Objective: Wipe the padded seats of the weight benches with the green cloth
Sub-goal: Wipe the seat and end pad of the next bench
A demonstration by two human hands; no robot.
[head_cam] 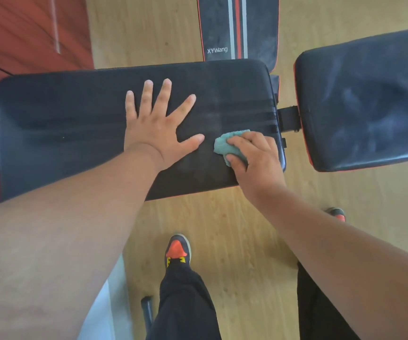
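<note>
A long black padded bench seat [63, 123] runs across the middle of the view, dusty, with darker wiped streaks near its right end. My left hand [156, 126] lies flat on it, fingers spread and straight. Just to its right my right hand [254, 158] grips a bunched green cloth [225, 144] and presses it on the seat near the right front corner. A second black pad [369, 99] of the same bench lies to the right, joined by a black bracket [288, 117], and shows smeared dust marks.
Another bench pad [237, 25] with red and grey stripes and white lettering lies beyond on the wooden floor [222, 229]. A red wall panel [26, 33] stands at upper left. My feet in orange-toed shoes [177, 249] stand below the seat.
</note>
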